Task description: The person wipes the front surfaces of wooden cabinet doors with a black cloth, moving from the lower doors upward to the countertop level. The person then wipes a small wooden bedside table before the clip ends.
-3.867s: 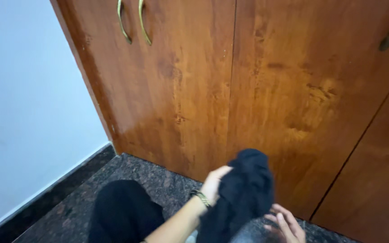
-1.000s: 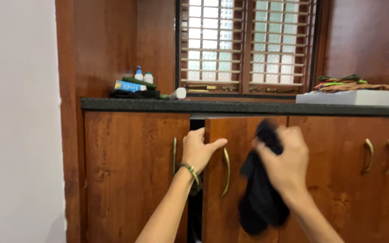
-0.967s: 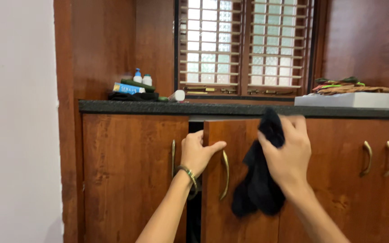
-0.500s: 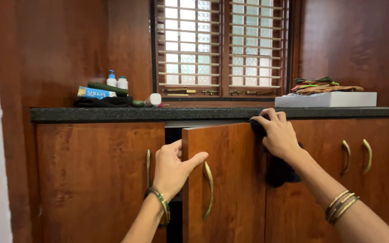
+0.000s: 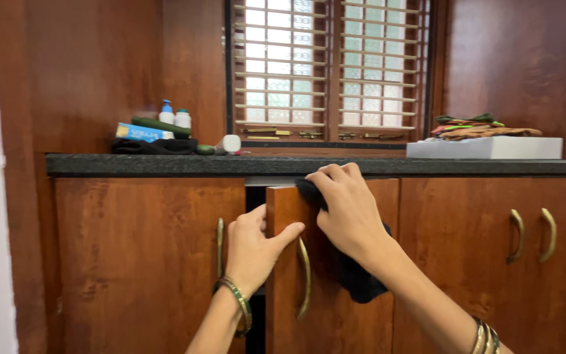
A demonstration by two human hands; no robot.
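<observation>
Black cloth (image 5: 355, 278), reddish-brown wooden cabinet door (image 5: 325, 308), brass handle (image 5: 304, 278), speckled dark countertop (image 5: 165, 164)

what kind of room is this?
Probably a room in a home: built-in wooden cabinets under a dark stone countertop, a louvred window above, and small bottles on the counter. The right hand presses a dark cloth against the cabinet door.

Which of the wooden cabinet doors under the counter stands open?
The cabinet door in the middle, which the left hand grips by its edge and the right hand wipes with a black cloth. A dark gap shows beside it; the others sit shut.
</observation>
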